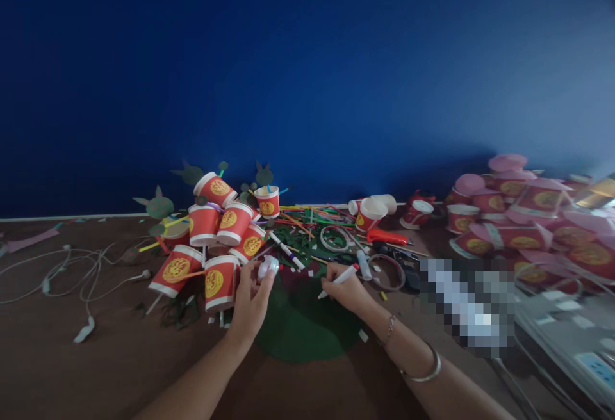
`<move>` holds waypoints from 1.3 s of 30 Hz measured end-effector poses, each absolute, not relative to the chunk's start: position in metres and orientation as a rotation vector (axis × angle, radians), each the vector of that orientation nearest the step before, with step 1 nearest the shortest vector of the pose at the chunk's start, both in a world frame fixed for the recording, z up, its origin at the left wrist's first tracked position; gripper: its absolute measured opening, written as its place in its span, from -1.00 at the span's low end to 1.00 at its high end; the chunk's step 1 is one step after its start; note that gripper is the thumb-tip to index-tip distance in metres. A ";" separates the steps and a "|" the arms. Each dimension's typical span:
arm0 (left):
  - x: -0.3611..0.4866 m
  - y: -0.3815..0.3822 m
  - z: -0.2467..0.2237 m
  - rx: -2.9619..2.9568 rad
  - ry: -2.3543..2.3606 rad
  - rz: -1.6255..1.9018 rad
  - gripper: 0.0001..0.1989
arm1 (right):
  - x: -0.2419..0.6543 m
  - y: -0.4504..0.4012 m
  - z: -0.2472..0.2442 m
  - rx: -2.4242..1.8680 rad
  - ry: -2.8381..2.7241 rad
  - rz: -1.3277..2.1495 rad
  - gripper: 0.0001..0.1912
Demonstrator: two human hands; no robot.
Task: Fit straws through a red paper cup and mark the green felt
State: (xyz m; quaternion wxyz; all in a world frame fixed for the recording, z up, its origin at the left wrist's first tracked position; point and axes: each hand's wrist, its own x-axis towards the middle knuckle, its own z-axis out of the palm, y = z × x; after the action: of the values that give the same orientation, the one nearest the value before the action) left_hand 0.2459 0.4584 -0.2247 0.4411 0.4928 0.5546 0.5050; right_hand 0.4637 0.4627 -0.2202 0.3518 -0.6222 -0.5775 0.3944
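Observation:
In my right hand (348, 289) is a white marker (344, 274) with a red end, its tip slanting down and left over a round green paper sheet (302, 330). My left hand (252, 295) is closed on a small whitish, see-through object (268, 267) whose kind I cannot make out. Just left of that hand are red paper cups (221, 282) with yellow emblems, some stacked on others. A white marker with a purple band (287, 251) lies beyond the green sheet. A dark red patch shows on the sheet's far part.
Colourful sticks (307, 218) and green scraps lie toward the blue wall (307, 87). Clear tape rolls (335, 239), a small bottle (364, 265) and a red-handled tool (388, 237) sit right of centre. Pink-topped cups (528, 237) crowd the right; white earphone cables (86, 273) spread left.

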 end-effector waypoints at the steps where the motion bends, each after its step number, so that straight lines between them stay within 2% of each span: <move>1: 0.246 0.458 -0.224 1.220 1.374 1.255 -0.36 | 0.464 0.463 -0.220 -1.610 -1.496 1.019 -0.78; 26: 0.245 0.460 -0.228 1.238 1.368 1.253 -0.36 | 0.462 0.462 -0.222 -1.578 -1.505 0.915 -0.74; 39: 0.244 0.459 -0.229 1.250 1.372 1.248 -0.36 | 0.463 0.465 -0.225 -1.640 -1.464 0.942 -0.83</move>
State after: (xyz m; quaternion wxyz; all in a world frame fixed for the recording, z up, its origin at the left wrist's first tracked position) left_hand 0.2436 0.4587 -0.2292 0.4371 0.5027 0.5517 0.5019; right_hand 0.4625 0.4647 -0.2252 0.3663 -0.6380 -0.5697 0.3664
